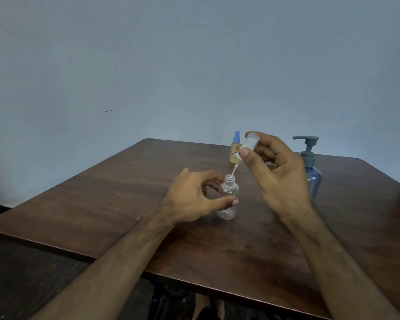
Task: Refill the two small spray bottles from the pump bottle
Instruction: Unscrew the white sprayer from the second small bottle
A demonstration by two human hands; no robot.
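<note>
Our right hand (275, 172) pinches a clear spray cap (249, 142) between thumb and fingers, tilted, its thin white dip tube (233, 170) slanting down so that the tip sits at the open mouth of a clear bottle (228, 199); we cannot tell whether the tip is inside the neck or just above it. Our left hand (194, 197) steadies that bottle, thumb across its front and curled fingers behind its shoulder. The bottle stands upright near the middle of the tabletop (102, 204) and looks almost empty, with only a little clear liquid or glare at the bottom.

Behind the cap, towards the far edge, stands a yellow bottle (233, 153) with its blue spray top still on, partly hidden by our right thumb. To the right, just behind our right hand, stands the pump bottle (313, 179), blue and translucent, with a grey-green pump head whose spout points left. It is well apart from the clear bottle.

The tabletop is dark brown wood with rounded corners. A plain blue-grey wall (194, 65) rises behind it.
</note>
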